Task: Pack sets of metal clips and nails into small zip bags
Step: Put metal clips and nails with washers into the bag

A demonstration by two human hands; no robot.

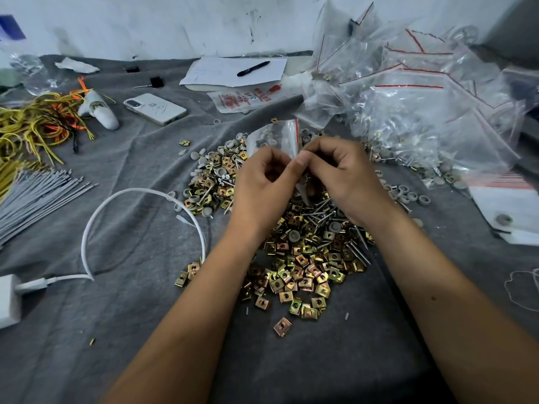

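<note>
A small clear zip bag (277,138) w/ a red seal strip is pinched at its crinkly lower part by the curled fingers of both the left hand (264,182) & right hand (341,176), held above the pile. Below, square brass-coloured metal clips (297,275) are heaped on a grey cloth (131,301), mixed w/ slim steel nails (357,252) & round grey caps (408,196). Filled glossy bags (423,106) are stacked at the right.
</note>
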